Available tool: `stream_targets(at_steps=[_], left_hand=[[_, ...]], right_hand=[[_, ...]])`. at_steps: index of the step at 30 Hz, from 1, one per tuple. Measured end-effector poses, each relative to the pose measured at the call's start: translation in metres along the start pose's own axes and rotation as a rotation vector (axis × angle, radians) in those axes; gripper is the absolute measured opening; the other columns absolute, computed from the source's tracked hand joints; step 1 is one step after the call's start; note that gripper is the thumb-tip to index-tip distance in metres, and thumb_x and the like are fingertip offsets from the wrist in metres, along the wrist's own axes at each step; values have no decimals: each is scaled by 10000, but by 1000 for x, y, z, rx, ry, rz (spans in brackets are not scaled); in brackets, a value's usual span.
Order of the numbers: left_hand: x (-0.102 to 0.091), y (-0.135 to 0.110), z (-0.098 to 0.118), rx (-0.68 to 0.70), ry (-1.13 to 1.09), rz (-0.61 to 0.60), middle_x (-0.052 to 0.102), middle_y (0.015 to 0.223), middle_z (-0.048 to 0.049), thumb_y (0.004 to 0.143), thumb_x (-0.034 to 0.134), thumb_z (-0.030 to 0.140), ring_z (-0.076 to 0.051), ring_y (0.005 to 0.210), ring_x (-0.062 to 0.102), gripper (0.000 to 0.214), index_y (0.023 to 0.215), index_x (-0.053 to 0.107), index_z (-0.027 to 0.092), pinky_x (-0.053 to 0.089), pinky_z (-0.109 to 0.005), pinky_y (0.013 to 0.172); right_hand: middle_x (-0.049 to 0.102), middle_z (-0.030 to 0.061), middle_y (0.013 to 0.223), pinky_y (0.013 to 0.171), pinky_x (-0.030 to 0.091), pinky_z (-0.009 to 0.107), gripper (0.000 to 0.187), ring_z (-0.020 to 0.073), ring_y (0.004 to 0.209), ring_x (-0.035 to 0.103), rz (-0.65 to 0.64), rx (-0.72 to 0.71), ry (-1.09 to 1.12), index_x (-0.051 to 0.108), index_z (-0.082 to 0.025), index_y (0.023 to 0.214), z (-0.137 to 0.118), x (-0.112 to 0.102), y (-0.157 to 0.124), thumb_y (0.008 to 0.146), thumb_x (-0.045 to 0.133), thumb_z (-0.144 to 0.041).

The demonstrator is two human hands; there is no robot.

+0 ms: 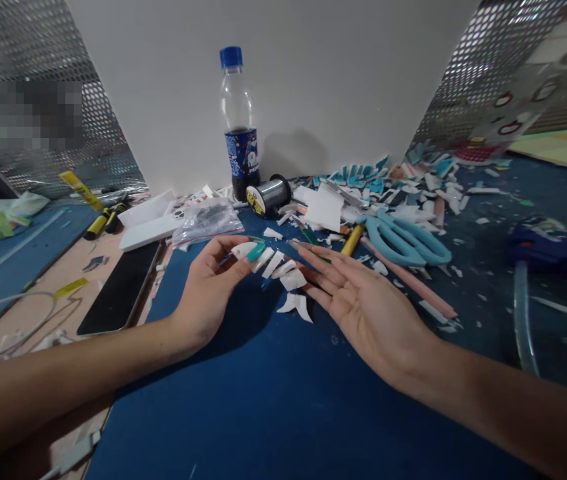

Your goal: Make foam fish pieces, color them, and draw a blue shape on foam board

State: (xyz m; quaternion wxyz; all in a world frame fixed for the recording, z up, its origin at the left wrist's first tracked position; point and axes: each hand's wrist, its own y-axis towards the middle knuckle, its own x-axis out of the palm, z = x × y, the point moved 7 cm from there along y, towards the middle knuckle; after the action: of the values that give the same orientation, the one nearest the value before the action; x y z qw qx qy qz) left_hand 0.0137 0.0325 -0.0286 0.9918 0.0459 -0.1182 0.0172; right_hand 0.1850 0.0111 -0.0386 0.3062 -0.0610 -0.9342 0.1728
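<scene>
Between thumb and fingers, my left hand (214, 283) pinches the head end of a jointed white fish (283, 268). The fish is made of several separate white slices in a row, with a forked tail piece at the lower end. What links the slices is too fine to make out. Palm up and fingers stretched out, my right hand (363, 303) lies beside the fish's body, its fingertips close to the slices. Whether they touch the slices I cannot tell.
Behind the hands stand a cola bottle (241, 127) and a spool of thread (269, 195). Blue-handled scissors (406, 240) and white scraps (326, 208) lie to the right, near a blue glue gun (548, 243). A phone (121, 290) and a plastic bag (207, 221) are left.
</scene>
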Motion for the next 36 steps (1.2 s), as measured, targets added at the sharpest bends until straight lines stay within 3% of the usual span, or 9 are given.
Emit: stream_targets(at_steps=[9, 14, 16, 19, 22, 25, 28, 31, 36], left_hand=[[-2, 3, -2, -35, -21, 52, 618, 841, 16, 692, 719, 172, -84, 762, 576, 233, 888, 594, 160, 465, -210, 730], [-3, 5, -6, -59, -44, 71, 614, 852, 5, 701, 699, 162, -100, 787, 580, 216, 887, 590, 157, 470, -233, 747], [-4, 5, -6, -58, -45, 72, 614, 850, 4, 700, 698, 160, -102, 788, 579, 216, 888, 590, 157, 471, -237, 746], [-4, 5, -6, -61, -45, 78, 614, 831, 8, 696, 698, 155, -93, 754, 572, 218, 886, 590, 153, 470, -230, 729], [-4, 5, -5, -62, -43, 80, 613, 828, 9, 698, 696, 155, -89, 744, 567, 210, 879, 589, 149, 466, -223, 716], [-4, 3, -3, -40, -4, 68, 611, 852, 13, 706, 697, 171, -93, 771, 564, 218, 892, 584, 161, 458, -224, 732], [-1, 1, 1, 20, 86, 19, 607, 891, 16, 729, 692, 199, -96, 813, 554, 220, 917, 580, 177, 442, -225, 774], [1, -1, 6, 95, 160, -26, 596, 943, 5, 759, 665, 215, -116, 889, 551, 214, 949, 570, 191, 426, -243, 829], [4, -4, 12, 179, 475, -62, 499, 1215, -60, 762, 625, 187, -223, 1176, 436, 384, 1132, 537, 243, 326, -389, 1014]], right_hand=[[670, 103, 1082, 923, 505, 336, 207, 187, 1006, 638, -18, -32, -96, 638, -169, 880, -1, 1, -1, 888, 431, -161], [624, 33, 674, 818, 542, 294, 211, 136, 723, 646, 65, -19, -43, 603, -187, 743, -1, -8, 2, 882, 448, -151], [483, -10, 502, 645, 542, 264, 300, 105, 516, 539, 48, -22, -61, 546, -196, 600, -2, -9, 3, 884, 454, -173], [310, -40, 400, 440, 399, 220, 455, 64, 367, 307, -34, -31, -141, 377, -192, 445, -3, -5, 1, 898, 423, -188], [276, -62, 365, 390, 296, 220, 383, 58, 322, 185, -77, -42, -173, 452, -193, 536, -4, -2, -3, 911, 373, -201], [321, -77, 386, 363, 263, 230, 251, 64, 294, 165, -106, -75, -212, 547, -197, 762, -5, 1, -5, 904, 341, -215], [448, -50, 516, 353, 285, 252, 219, 71, 309, 246, -175, -211, -406, 537, -192, 878, -10, 6, -8, 895, 332, -267], [499, -19, 641, 416, 348, 261, 163, 107, 445, 417, -265, -380, -607, 541, -207, 957, -16, 12, -18, 864, 441, -296], [527, 59, 890, 624, 411, 299, 152, 161, 735, 510, -474, -908, -1085, 534, -201, 981, -26, 32, -52, 839, 481, -182]])
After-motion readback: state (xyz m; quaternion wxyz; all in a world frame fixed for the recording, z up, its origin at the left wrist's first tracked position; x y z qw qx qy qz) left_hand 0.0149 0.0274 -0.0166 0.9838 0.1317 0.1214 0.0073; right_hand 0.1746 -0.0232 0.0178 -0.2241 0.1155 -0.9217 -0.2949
